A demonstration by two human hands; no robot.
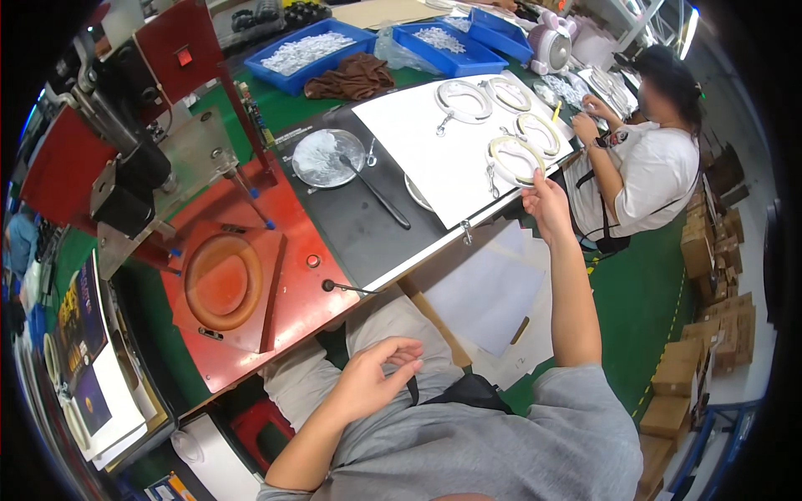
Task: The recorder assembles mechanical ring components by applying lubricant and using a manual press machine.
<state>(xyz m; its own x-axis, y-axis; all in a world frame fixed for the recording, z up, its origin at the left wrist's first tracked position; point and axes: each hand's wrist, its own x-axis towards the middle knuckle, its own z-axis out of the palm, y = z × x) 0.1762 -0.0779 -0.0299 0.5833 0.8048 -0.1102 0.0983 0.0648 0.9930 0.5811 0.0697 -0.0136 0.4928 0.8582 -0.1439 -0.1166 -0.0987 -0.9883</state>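
Green shows on the workshop floor [622, 334] and on the workbench [288, 106] before you. Nearest, your left hand [372, 380] hovers above your lap, holding nothing, its fingers loosely curled. Past it stands the red press [292, 305], then a black mat [368, 250] with a paste-smeared dish [322, 163] and a spatula [383, 199]. Your right hand [547, 204] pinches the lower edge of the nearest white ring coil [499, 160], which lies on a white sheet [401, 125] with three other coils [445, 94] beyond. A co-worker [652, 171] sits to the right; blue trays [276, 79] stand farthest back.
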